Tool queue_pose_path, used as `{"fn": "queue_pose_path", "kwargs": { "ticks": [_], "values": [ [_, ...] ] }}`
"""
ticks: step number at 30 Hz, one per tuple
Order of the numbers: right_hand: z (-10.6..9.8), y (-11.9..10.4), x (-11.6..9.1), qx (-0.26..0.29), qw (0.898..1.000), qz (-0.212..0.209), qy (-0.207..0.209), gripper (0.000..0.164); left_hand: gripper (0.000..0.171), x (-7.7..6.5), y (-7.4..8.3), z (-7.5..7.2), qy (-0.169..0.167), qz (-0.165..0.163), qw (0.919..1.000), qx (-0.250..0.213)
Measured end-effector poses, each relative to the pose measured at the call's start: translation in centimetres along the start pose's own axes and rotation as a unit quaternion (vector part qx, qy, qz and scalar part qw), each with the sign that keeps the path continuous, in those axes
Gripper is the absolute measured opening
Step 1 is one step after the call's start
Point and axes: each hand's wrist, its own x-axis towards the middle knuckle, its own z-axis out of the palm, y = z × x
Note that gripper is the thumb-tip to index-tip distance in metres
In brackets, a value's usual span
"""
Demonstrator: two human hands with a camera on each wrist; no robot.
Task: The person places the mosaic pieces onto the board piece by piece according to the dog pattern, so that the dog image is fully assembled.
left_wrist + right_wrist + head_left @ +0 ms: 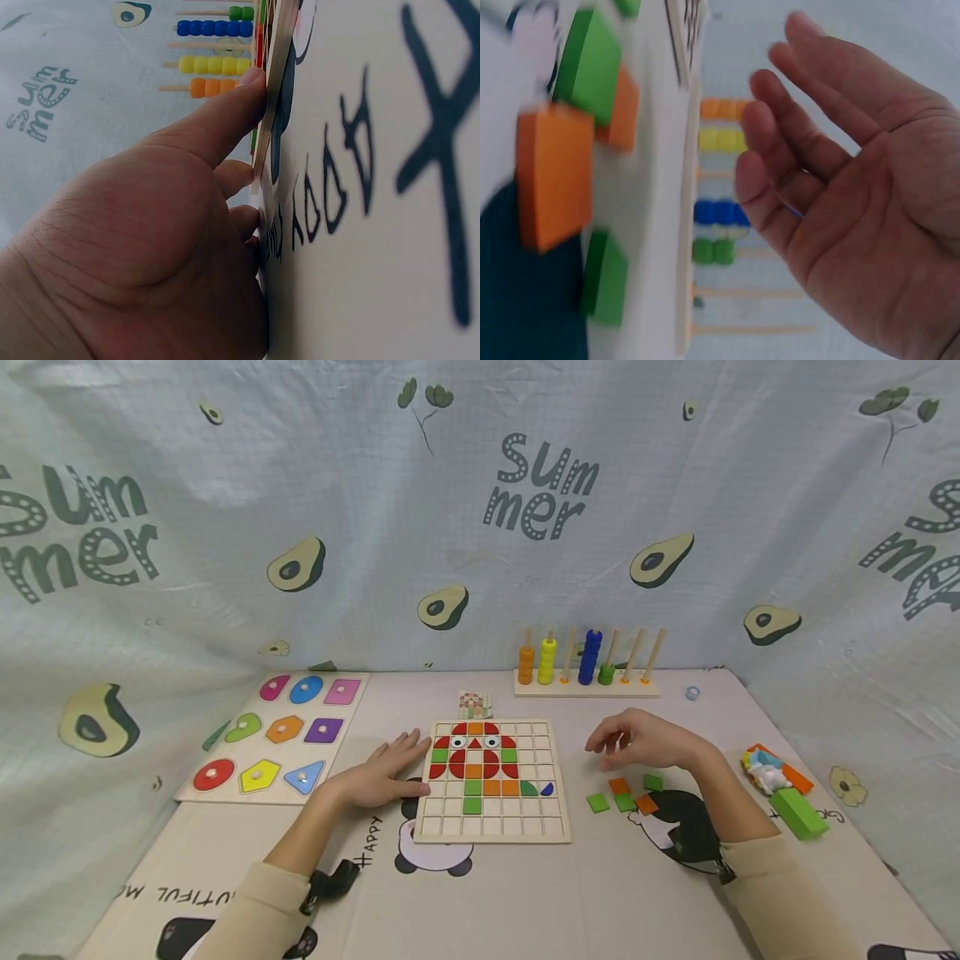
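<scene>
A wooden grid board (491,829) lies in front of me in the head view, with red, orange, green and white tiles laid into a figure on it. A dark blue piece (547,789) sits in a right-hand cell beside a green rounded piece (528,788). My left hand (384,774) rests at the board's left edge, thumb against the rim and fingers spread. Right of the board, my right hand (647,739) hovers, fingers loosely bent and holding nothing, as the right wrist view confirms. Below it lie several loose tiles, among them an orange tile (556,178) and a green tile (606,277).
A small picture card (475,704) lies behind the board. Farther back stands a bead rack (588,690) with upright pegs. At left is a knobbed shape puzzle (288,733); at right are a green block (799,814), a small colourful toy (765,772) and a blue ring (692,693).
</scene>
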Motion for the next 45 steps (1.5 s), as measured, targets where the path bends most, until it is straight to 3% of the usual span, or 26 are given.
{"fn": "queue_pose_path", "kwargs": {
  "ticks": [6, 10, 27, 31, 35, 40, 45],
  "values": [
    [-0.2, 2.4, -0.8, 0.034, 0.996, 0.042, -0.066, 0.025, 0.087, -0.2, 0.1, 0.0, 0.001, 0.001, 1.0, -0.004],
    [0.1, 3.6, -0.9, 0.068, 0.992, 0.048, -0.095, 0.026, 0.087, -0.2, 0.2, 0.0, 0.002, 0.001, 1.0, -0.005],
    [0.9, 3.2, -0.1, 0.073, 0.989, 0.045, -0.117, 0.024, 0.087, -0.2, 0.3, -0.2, 0.001, 0.003, 1.0, -0.002],
    [0.9, 3.2, -0.1, 0.068, 0.992, 0.036, -0.098, 0.023, 0.087, -0.2, 0.2, -0.1, 0.0, 0.002, 1.0, -0.001],
    [0.5, 2.6, 0.2, 0.058, 0.997, -0.003, -0.049, 0.015, 0.087, -0.2, 0.1, -0.1, -0.003, 0.001, 1.0, -0.005],
    [0.6, 0.1, 1.6, 0.072, 0.997, -0.042, -0.005, 0.008, 0.086, -0.3, 0.0, -0.1, 0.001, 0.005, 1.0, -0.007],
    [2.0, -3.2, 4.3, 0.071, 0.995, -0.067, 0.001, 0.012, 0.087, -0.2, 0.0, -0.1, 0.002, 0.005, 1.0, 0.0]
  ]
}}
